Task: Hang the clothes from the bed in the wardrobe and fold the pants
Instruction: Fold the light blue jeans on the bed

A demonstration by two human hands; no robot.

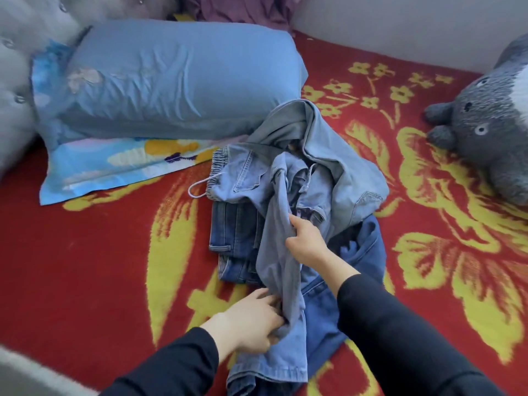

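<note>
A heap of denim lies in the middle of the bed. Light blue jeans [328, 155] with an elastic waistband and a white drawstring sprawl on top, crumpled. My right hand [305, 241] pinches one of their legs near the middle and lifts it. My left hand [251, 324] grips the same leg lower down, near its hem. Under them lie folded dark blue jeans [234, 235] on the left and another dark blue pair [360, 258] spread to the right.
The bed has a red blanket [85, 252] with yellow flowers. A blue pillow [177, 78] on a flowered pillow [114, 167] sits at the back left. A grey plush toy [485, 132] rests at the right. Purple cloth [237, 10] lies at the far back.
</note>
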